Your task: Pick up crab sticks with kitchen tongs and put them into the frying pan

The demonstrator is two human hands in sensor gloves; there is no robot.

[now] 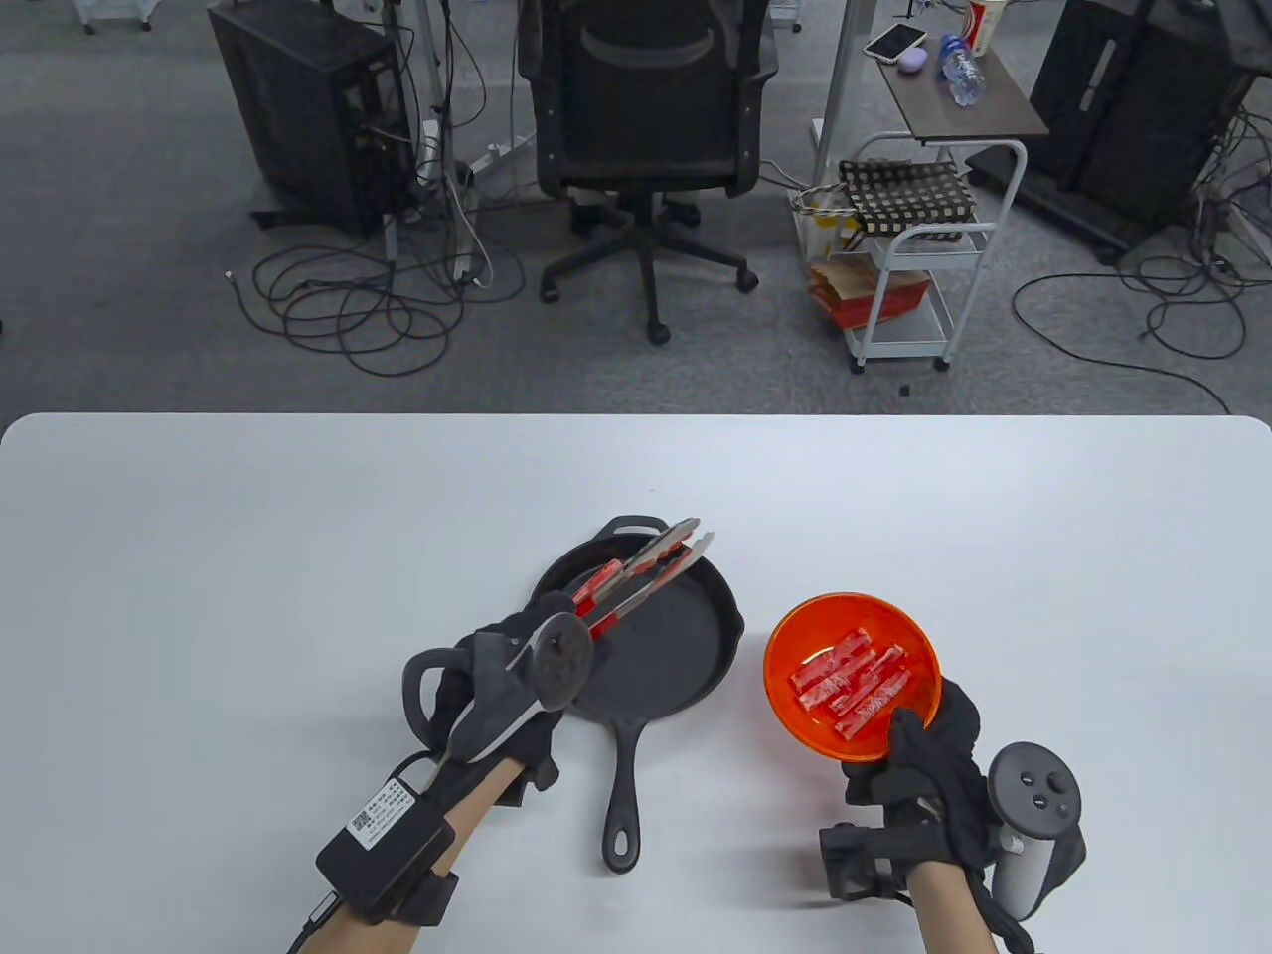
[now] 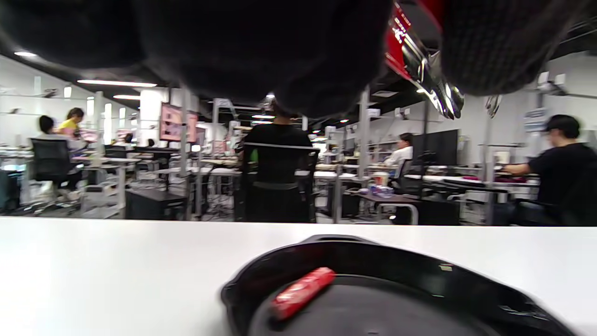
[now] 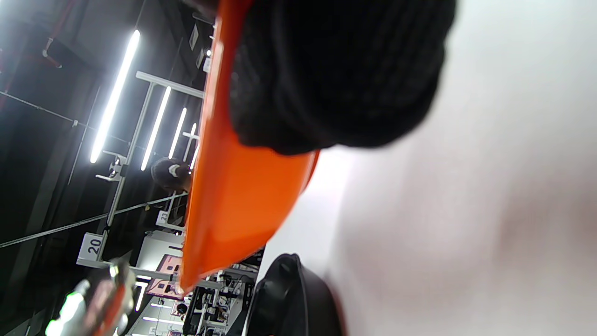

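Note:
My left hand (image 1: 512, 636) grips the handle end of metal kitchen tongs (image 1: 656, 561) with red grips. Their tips hang slightly apart over the far side of the black frying pan (image 1: 696, 646) and hold nothing. One red crab stick (image 1: 599, 582) lies in the pan, also seen in the left wrist view as a crab stick (image 2: 303, 291) near the pan's rim (image 2: 396, 261). My right hand (image 1: 914, 750) holds the near rim of an orange bowl (image 1: 795, 636) with several crab sticks (image 1: 853, 681) in it. In the right wrist view a gloved finger (image 3: 336, 70) curls over the bowl (image 3: 233, 200).
The pan's handle (image 1: 624, 795) points toward the table's near edge, between my hands. Bare white table (image 1: 248, 556) lies to the left and far side. Beyond the table's far edge stand an office chair (image 1: 646, 119) and a white trolley (image 1: 914, 248).

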